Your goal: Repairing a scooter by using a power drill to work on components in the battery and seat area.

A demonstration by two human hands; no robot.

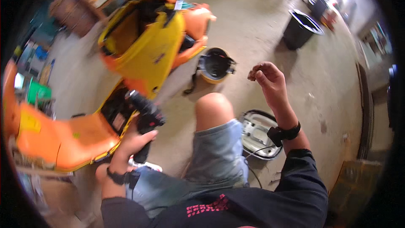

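Note:
My left hand (134,140) is wrapped around the grip of a black cordless drill (148,116), whose front end points up and left. Beside it stands a large orange and yellow moulded body (147,55), like that of a scooter, with a deep open hollow. Its long orange section (80,137) reaches to the lower left. Raised over the floor on the right is my right hand (270,78), its fingers curled in a pinch. Whatever it may hold is too small and blurred to make out.
A yellow helmet (215,65) lies upturned on the floor ahead of my knee. By my right forearm is a white shell with a black rim (259,133). A black bin (300,29) stands at the far right. A green container (39,91) is at the left.

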